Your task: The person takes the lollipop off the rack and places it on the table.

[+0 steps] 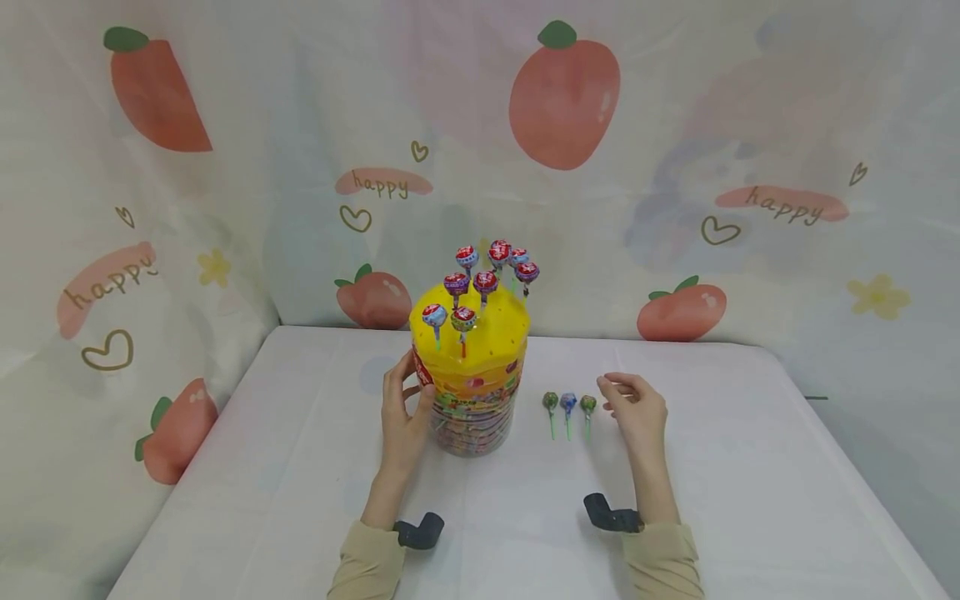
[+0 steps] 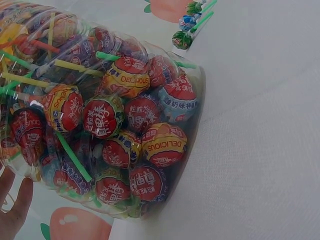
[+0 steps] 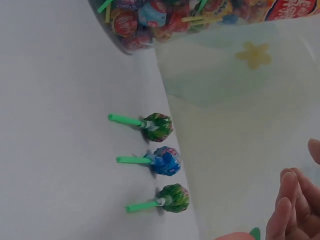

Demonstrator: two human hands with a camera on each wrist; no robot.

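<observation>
Left hand (image 1: 399, 429) grips the jar (image 1: 474, 427); right hand (image 1: 637, 410) — empty, fingers loosely bent — is beside three lollipops (image 1: 568, 402).

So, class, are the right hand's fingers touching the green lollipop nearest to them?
Apart. The right wrist view shows a clear gap: the right hand is off to one side of that green lollipop, with pale backdrop visible between them.

Two bare hands (image 1: 406, 421) show below creased beige sleeves, left (image 1: 367, 562) and right (image 1: 662, 562); bent, dark wrist pieces, left (image 1: 422, 531) and right (image 1: 611, 514), jut inward.
</observation>
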